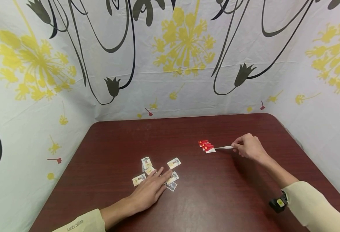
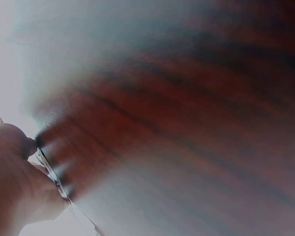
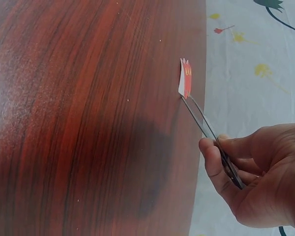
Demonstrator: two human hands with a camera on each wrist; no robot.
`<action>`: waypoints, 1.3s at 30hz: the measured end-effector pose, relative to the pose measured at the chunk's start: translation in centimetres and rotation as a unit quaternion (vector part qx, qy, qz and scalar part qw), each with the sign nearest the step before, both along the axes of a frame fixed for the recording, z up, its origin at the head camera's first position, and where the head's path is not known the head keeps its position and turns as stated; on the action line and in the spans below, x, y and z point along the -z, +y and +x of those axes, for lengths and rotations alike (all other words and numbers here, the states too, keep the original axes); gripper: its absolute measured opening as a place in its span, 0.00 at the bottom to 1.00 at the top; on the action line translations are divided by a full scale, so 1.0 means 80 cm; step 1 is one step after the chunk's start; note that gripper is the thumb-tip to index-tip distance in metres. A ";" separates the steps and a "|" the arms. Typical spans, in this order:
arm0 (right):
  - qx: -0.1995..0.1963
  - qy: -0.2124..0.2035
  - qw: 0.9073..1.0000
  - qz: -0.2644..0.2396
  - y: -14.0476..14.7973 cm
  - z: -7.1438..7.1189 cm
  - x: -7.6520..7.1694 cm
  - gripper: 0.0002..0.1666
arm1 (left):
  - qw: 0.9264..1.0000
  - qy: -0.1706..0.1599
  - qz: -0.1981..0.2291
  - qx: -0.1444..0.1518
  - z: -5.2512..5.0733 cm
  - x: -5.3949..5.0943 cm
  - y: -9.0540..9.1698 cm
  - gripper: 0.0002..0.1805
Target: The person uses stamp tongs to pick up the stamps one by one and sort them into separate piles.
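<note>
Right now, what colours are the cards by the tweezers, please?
Red, white and yellow cards, best in the head view.

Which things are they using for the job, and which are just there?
Being used:
- tweezers, pinched by the right hand
- little red cards, at the tweezer tips
- pale picture cards, around the left hand

Just there:
- flowery cloth
- brown table
- black wrist gadget

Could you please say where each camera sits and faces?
Head: on the head, facing forward and down at the table; left hand and right hand show.
Left wrist: on that wrist, facing the left hand; background blurred.
Right wrist: on that wrist, facing the right hand and tweezers.
Head and right wrist share tweezers and red cards.
</note>
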State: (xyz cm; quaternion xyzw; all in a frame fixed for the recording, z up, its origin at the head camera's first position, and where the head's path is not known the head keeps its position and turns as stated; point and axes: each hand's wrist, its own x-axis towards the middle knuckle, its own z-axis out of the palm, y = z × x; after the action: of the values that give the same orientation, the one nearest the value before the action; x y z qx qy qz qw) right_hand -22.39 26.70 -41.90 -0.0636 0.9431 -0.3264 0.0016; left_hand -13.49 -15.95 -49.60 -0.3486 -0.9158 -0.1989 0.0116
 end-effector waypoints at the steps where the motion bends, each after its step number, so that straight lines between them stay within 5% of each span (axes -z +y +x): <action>1: 0.000 -0.002 1.000 0.000 0.000 0.001 -0.001 0.11 | 1.000 0.001 0.000 0.000 0.000 0.000 0.000 0.32; 17: 0.008 0.032 0.999 -0.019 0.012 0.011 -0.004 0.13 | 1.000 -0.002 0.022 0.011 0.000 -0.001 0.000 0.31; 24: 0.017 -0.019 0.994 -0.105 0.014 0.019 -0.004 0.18 | 1.000 -0.008 0.025 0.015 0.000 -0.004 -0.001 0.29; 28: 0.020 -0.066 0.977 -0.200 0.012 0.025 -0.004 0.22 | 1.000 -0.012 0.023 0.012 0.000 -0.006 -0.002 0.28; 34: 0.011 -0.141 0.933 -0.330 0.008 0.030 0.003 0.22 | 1.000 -0.009 0.016 0.011 -0.001 -0.007 -0.003 0.30; 39: -0.002 -0.187 0.901 -0.391 0.001 0.031 0.007 0.20 | 1.000 -0.004 0.017 0.016 -0.002 -0.008 -0.004 0.31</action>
State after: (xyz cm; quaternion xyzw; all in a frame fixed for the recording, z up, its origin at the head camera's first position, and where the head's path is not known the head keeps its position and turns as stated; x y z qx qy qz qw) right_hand -19.89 26.79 -42.42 0.0012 0.7221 -0.6745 0.1538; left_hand -13.64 -16.23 -48.94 -0.3623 -0.9065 -0.2163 0.0105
